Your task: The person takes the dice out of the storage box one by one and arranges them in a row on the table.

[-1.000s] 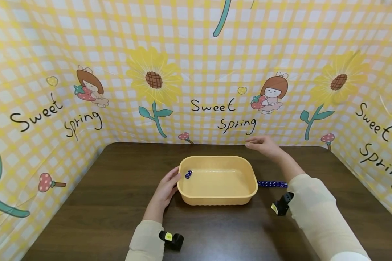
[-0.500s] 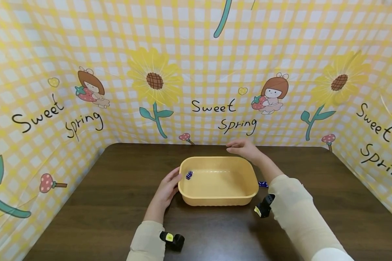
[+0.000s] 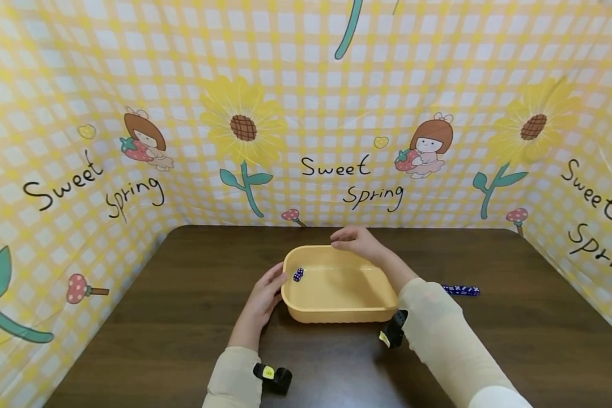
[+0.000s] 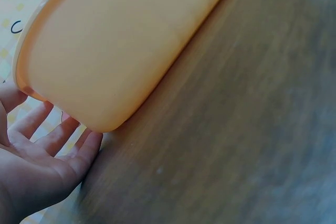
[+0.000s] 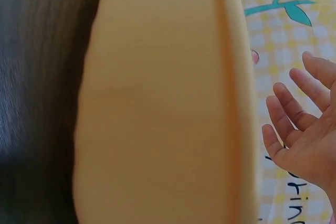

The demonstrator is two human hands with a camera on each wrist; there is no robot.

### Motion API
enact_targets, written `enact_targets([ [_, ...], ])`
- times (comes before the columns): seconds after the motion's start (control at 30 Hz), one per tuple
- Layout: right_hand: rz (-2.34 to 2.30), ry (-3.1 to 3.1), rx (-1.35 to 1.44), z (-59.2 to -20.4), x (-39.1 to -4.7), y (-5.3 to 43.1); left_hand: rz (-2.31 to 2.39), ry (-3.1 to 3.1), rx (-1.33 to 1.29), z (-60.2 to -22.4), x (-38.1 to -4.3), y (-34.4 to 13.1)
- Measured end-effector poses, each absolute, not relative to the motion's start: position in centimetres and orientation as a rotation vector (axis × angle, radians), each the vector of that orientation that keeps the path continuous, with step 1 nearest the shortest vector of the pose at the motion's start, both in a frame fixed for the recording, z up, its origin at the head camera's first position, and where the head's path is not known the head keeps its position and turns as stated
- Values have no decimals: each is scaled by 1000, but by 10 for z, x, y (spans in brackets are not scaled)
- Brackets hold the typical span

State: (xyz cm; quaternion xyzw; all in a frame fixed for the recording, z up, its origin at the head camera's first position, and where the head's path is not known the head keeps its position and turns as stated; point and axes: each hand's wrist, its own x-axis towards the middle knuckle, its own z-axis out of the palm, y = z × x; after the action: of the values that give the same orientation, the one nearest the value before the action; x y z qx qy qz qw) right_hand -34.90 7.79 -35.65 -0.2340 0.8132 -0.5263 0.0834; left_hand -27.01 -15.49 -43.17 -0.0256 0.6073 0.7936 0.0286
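A yellow plastic basin (image 3: 336,315) sits on the dark wooden table. My left hand (image 3: 262,297) is at its left end, fingers touching the outer wall; in the left wrist view the fingers (image 4: 58,137) reach up to that wall without wrapping round it. Above the basin's back rim is my right hand (image 3: 359,243), holding nothing, its fingers (image 5: 283,100) apart and loosely bent in the right wrist view. Inside the basin, near the left end, lie a couple of blue dice (image 3: 298,275) with white dots. A row of blue dice (image 3: 461,290) lies to the right, partly hidden by my right sleeve.
A yellow-checked cloth (image 3: 306,113) with printed flowers and lettering stands behind and beside the table (image 3: 148,328). Black wrist cameras are strapped to both sleeves, the right one (image 3: 394,330) close to the basin's front right corner.
My right hand has moved left from behind the basin's right end to over its back rim. The sleeve has uncovered the right end of the dice row. My left hand stays at the basin.
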Motion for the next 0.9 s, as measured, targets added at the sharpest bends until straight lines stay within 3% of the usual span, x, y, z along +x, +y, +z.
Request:
enact_targets([
  [0.9, -1426, 2320, -611, -391, -342, 20, 2463, 1843, -83, -431, -269, -154],
])
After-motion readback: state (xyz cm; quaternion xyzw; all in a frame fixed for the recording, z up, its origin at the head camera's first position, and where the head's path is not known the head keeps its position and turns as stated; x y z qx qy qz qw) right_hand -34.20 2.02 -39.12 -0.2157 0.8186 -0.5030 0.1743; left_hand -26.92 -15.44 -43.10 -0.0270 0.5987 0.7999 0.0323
